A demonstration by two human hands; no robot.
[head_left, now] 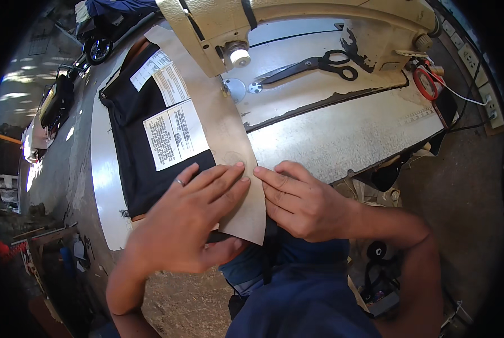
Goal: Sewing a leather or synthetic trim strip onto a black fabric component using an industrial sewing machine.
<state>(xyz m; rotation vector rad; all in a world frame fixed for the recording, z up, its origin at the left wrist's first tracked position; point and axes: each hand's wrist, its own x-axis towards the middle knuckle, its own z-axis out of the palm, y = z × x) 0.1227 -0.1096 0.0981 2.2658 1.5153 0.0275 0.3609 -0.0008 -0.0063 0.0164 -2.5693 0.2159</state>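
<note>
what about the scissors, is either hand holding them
No, the scissors lie on the table, apart from the left hand and right hand.

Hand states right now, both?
Left hand: open, fingertips on the beige strip.
Right hand: fingers partly curled at the strip's right edge; whether it grips can't be told.

Labels [177,135] on fabric [129,152] | strip [232,128] between fabric and scissors [309,65] | scissors on table [342,132]

Glare whitens the tabletop [342,138]; sunlight spots the floor [74,169] at left; dark, warped fisheye edges.
</note>
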